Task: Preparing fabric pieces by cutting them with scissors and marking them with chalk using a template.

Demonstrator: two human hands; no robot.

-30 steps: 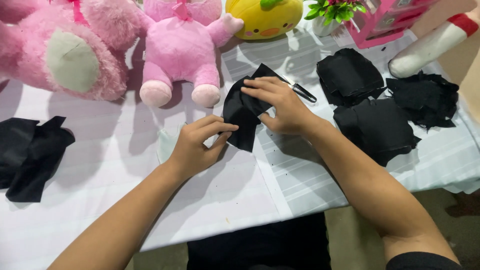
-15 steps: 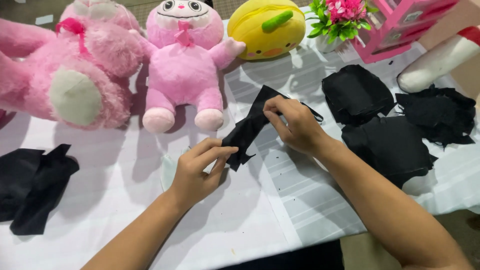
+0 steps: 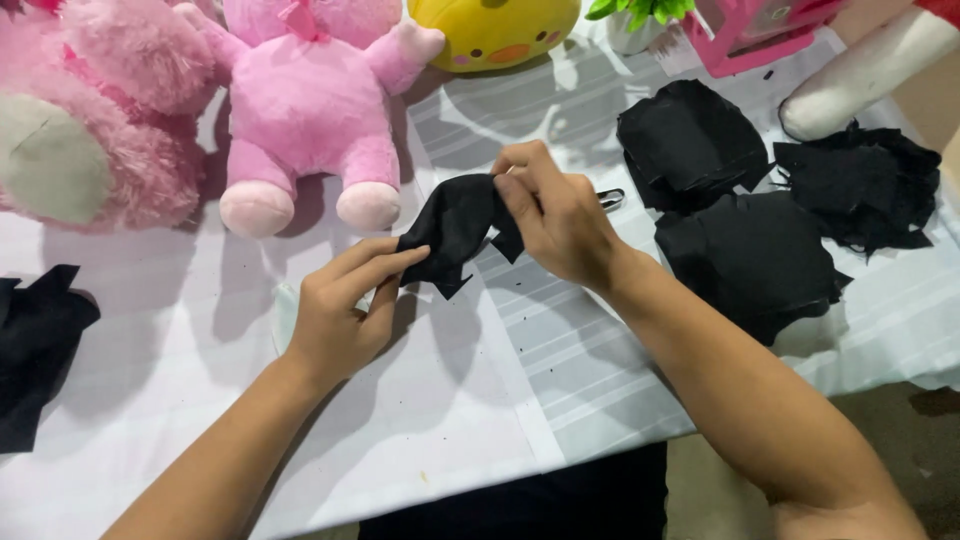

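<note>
Far left edge: dark black fabric scrap [image 3: 35, 345], crumpled, lying flat on the white striped cloth-covered surface [image 3: 480, 400].
Upper left: large fuzzy pink plush bear with a pale green belly patch [image 3: 95, 120], partly cut off by the frame.
Beside it: smaller pink plush animal with round pale feet [image 3: 305, 110], seated upright, feet toward the viewer; touching the bear's side.
Left hand [image 3: 345, 310]: fingers closed in a pinch on the lower left corner of the small black fabric piece [image 3: 455, 225]; heel of the hand close to the surface.
Black fabric piece: held between both hands, lifted just off the surface, in front of the smaller plush's feet; jagged lower edge hanging free.
Right hand [image 3: 560, 215]: thumb and fingertips pinched narrow on the piece's upper right edge; forearm runs to the lower right corner.
Behind right hand: slim dark metal tool [image 3: 610, 198], mostly hidden; kind unclear.
Top centre: yellow rounded plush with orange beak [image 3: 495, 30].
Right: three stacks of black cut fabric — upper [image 3: 690, 140], lower [image 3: 750, 260], far right, ragged [image 3: 865, 185] — near one another.
Top right: pink plastic box [image 3: 760, 35]; white plush limb [image 3: 865, 70].
</note>
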